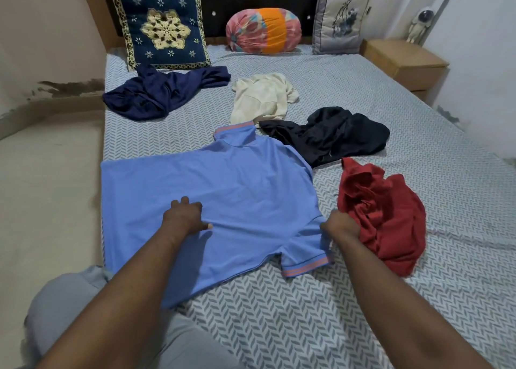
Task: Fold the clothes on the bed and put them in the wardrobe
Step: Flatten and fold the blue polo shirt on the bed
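1. The shirt (pixel 237 178) is my reference: blue, spread flat on the bed (pixel 307 312), back side up. Its collar (pixel 237 129) points away from me. Its hem side runs off the mattress edge to my left.
2. My left hand (pixel 184 216) sits on the shirt's near middle, knuckles up, fingers curled down onto the cloth. I cannot tell whether it pinches the fabric or only presses it.
3. My right hand (pixel 341 224) is balled at the shirt's right edge, just above the sleeve (pixel 304 266) with the pink-striped cuff. The blue fabric bunches into that fist, so it is gripping the shirt.
4. The red cloth (pixel 388 215) is crumpled just right of the shirt and touches the back of my right hand.
5. The black cloth (pixel 335 134) is heaped beyond the shirt's right shoulder, with its edge against the collar.
6. The cream cloth (pixel 262 97) is rumpled straight beyond the collar and touches the black cloth.
7. The navy cloth (pixel 162 94) lies well beyond the shirt, toward the far left.
8. Farthest from the shirt, at the headboard: a navy cushion (pixel 160 25), a bolster (pixel 262 30) and a grey cushion (pixel 340 19). A nightstand (pixel 405 61) stands to their right.
9. Nearer me than the shirt, at lower left, is my knee (pixel 69 298) in grey trousers.
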Tool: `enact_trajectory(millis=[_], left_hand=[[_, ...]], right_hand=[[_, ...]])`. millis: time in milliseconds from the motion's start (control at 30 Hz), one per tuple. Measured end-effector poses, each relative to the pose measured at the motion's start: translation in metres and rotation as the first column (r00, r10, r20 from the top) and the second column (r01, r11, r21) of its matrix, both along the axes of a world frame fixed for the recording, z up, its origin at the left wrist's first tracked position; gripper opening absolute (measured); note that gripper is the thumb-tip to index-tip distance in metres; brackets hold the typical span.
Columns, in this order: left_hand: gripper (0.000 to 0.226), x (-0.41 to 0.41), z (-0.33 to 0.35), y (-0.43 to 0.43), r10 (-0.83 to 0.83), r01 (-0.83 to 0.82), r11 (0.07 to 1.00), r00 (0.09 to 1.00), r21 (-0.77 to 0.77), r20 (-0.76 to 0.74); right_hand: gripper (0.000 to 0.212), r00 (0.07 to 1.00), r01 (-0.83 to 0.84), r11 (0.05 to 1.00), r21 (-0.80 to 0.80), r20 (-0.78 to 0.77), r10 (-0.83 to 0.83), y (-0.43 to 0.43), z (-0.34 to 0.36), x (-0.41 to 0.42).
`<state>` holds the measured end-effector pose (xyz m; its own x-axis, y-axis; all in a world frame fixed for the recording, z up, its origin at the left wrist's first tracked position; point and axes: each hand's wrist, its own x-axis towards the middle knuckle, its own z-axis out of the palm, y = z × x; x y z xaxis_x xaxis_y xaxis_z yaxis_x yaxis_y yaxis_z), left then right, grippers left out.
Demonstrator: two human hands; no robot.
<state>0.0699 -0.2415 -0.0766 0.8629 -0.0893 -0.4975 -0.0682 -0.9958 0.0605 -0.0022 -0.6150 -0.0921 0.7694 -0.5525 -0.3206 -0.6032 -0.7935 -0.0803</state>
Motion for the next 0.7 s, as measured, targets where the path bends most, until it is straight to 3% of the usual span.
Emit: enact_trajectory(millis=[100, 167, 267, 567, 700], left_hand=[[0.071, 0.024, -0.005, -0.005, -0.016, 0.021, 0.999, 0.995, -0.047, 0.097], [0.084, 0.04, -0.006, -0.01, -0.037, 0.044, 0.995, 0.996, -0.084, 0.083], [0.108, 0.063, -0.011, -0.016, -0.054, 0.056, 0.993, 0.998, -0.108, 0.02], [0.154, 0.111, -0.024, -0.037, -0.145, 0.151, 0.979, 0.988, 0.139, -0.056], [0.165, 0.121, -0.03, -0.044, -0.112, 0.125, 0.981, 0.989, 0.149, -0.097]], right_hand=[[0.033, 0.982, 0.048, 0.985, 0.167, 0.171, -0.077, -0.006, 0.004, 0.041], [0.036, 0.951, 0.09, 0.949, 0.301, 0.258, -0.172, -0.011, 0.005, 0.071], [0.05, 0.928, 0.111, 0.925, 0.365, 0.294, -0.227, -0.022, 0.0, 0.11], [0.064, 0.958, 0.091, 0.867, 0.489, 0.195, -0.21, -0.042, -0.023, 0.221], [0.036, 0.954, 0.191, 0.851, 0.489, 0.112, -0.278, -0.048, -0.02, 0.251]])
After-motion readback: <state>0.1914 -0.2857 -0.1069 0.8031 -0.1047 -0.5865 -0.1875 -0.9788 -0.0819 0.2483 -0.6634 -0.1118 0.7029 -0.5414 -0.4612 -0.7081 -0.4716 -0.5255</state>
